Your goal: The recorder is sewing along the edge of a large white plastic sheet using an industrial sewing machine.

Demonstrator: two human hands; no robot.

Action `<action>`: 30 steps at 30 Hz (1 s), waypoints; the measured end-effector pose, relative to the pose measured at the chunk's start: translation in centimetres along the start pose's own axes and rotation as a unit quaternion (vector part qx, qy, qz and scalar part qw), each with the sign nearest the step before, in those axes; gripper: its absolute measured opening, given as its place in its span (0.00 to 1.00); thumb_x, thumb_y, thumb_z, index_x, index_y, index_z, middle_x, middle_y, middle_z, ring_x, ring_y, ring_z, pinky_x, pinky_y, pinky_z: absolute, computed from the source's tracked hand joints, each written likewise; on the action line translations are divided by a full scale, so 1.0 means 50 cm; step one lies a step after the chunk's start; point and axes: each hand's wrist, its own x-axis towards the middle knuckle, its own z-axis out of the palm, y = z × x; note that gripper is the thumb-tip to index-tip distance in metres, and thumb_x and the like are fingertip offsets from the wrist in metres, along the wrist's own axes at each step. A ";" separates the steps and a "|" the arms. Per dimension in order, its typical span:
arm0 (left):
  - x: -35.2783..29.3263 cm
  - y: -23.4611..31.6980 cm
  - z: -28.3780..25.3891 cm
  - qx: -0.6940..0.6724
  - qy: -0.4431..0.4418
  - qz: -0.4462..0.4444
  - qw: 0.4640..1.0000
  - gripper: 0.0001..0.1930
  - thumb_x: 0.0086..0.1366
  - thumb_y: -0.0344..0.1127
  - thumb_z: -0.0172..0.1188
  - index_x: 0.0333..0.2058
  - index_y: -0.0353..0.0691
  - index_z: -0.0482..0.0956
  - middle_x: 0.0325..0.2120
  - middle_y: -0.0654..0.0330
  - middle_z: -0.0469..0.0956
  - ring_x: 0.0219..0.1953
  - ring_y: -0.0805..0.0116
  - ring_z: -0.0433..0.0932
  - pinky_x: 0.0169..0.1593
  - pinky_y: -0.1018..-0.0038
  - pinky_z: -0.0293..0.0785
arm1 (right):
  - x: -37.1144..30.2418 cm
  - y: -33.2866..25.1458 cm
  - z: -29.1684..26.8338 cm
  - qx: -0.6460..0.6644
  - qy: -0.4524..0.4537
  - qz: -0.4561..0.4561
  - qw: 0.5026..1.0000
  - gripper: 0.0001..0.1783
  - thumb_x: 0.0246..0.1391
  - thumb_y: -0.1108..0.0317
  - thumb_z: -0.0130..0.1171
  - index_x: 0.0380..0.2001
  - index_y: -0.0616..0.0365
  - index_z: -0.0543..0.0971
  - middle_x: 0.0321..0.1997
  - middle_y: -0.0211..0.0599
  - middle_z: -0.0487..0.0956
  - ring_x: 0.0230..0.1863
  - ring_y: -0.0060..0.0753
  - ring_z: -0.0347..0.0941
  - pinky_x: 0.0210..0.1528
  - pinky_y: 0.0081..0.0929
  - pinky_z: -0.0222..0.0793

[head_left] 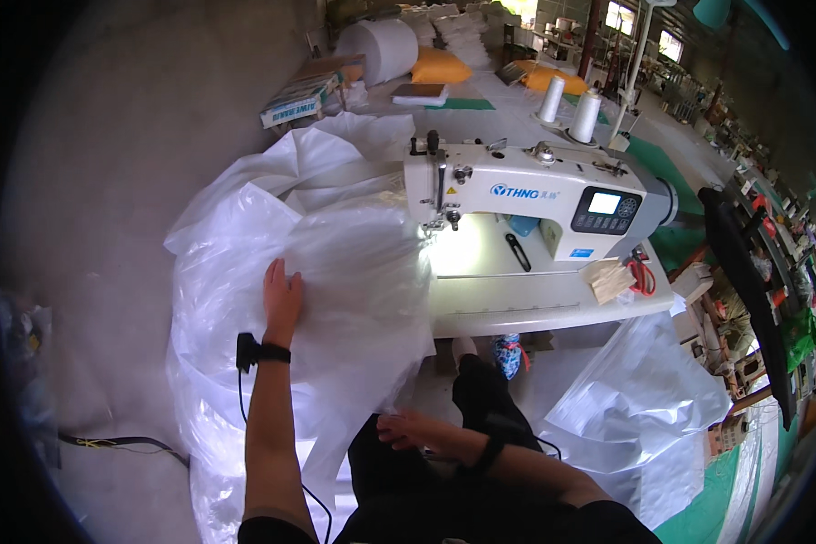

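A large, crinkled white plastic sheet [354, 263] lies over the left of the sewing table and hangs down in front of me. My left hand [283, 299] rests flat on it, fingers stretched out, left of the needle. Low by my lap, my right hand [417, 433] has its fingers curled at the sheet's near edge and seems to pinch it. The white sewing machine [526, 186] has its lamp and screen lit. Part of the sheet reaches up to its needle area; whether the needle is in the plastic cannot be made out.
On the machine bed are a black thread snipper [518, 252], a tan paper piece [609, 281] and red-handled scissors [642, 278]. Two white thread cones [586, 116] stand behind. More white plastic [635, 399] hangs at right. A black cable [122, 442] crosses the floor at left.
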 end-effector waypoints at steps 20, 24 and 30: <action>0.098 -0.025 -0.268 0.311 0.062 0.134 0.939 0.21 0.59 0.29 0.51 0.52 0.33 0.68 0.48 0.46 0.70 0.53 0.49 0.67 0.55 0.60 0.65 | 0.038 0.044 -0.030 0.003 0.014 0.010 1.000 0.25 0.54 0.49 0.58 0.48 0.55 0.72 0.43 0.31 0.76 0.45 0.25 0.71 0.47 0.29 0.68; 0.027 0.109 -0.133 0.027 -0.193 0.160 0.968 0.29 0.63 0.46 0.53 0.57 0.32 0.63 0.57 0.42 0.63 0.59 0.43 0.61 0.62 0.62 0.58 | 0.078 0.017 -0.057 0.098 0.181 -0.124 0.971 0.31 0.56 0.48 0.55 0.54 0.58 0.67 0.48 0.30 0.71 0.46 0.26 0.69 0.49 0.27 0.65; -0.037 0.142 -0.057 0.193 -0.296 -0.048 0.934 0.38 0.62 0.67 0.39 0.63 0.49 0.57 0.67 0.57 0.47 0.69 0.53 0.41 0.66 0.49 0.35 | 0.142 -0.054 -0.041 0.137 0.188 -0.191 0.954 0.24 0.58 0.60 0.51 0.53 0.66 0.66 0.45 0.30 0.73 0.44 0.32 0.70 0.48 0.28 0.65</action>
